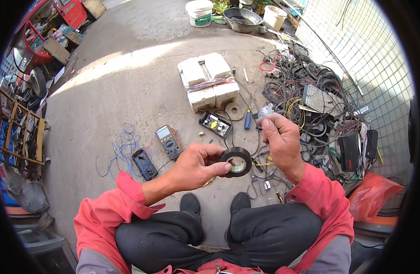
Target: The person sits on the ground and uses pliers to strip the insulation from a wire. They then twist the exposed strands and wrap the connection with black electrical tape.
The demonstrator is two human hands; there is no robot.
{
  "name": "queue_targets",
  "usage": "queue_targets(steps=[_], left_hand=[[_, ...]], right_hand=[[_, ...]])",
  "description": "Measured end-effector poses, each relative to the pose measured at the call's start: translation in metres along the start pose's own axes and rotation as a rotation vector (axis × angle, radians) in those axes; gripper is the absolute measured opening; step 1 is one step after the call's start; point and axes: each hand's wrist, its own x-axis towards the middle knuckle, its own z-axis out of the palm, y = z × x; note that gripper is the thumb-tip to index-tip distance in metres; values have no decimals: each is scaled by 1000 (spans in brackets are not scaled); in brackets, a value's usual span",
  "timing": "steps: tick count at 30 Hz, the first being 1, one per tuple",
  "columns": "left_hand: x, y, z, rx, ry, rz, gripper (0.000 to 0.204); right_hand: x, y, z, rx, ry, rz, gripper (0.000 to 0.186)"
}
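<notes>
My left hand is closed round a roll of black electrical tape, thumb on its near side. Just right of it, my right hand is closed in a pinch, with a crumpled piece of clear plastic film at its fingertips. Beyond the tape lies an opened black case with a circuit board inside. A multimeter lies left of it, and nearer still a black case half beside tangled blue wire. A blue-handled screwdriver lies behind the tape.
A white foam block tied with string stands ahead. To the right spreads a heap of cables and chargers along a mesh fence, with a red plastic bag nearer. Buckets and a black basin stand far off.
</notes>
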Motion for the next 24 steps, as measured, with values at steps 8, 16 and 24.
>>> queue_targets(steps=[8, 16, 24], left_hand=[[-25, 53, 39, 403, 24, 378, 22], [-45, 87, 85, 469, 268, 375, 33], [-30, 65, 63, 792, 515, 655, 35]], right_hand=[[-60, -83, -24, -148, -420, -346, 40], [-99, -112, -25, -140, -176, -344, 25], [-78, -91, -4, 240, -247, -92, 26]])
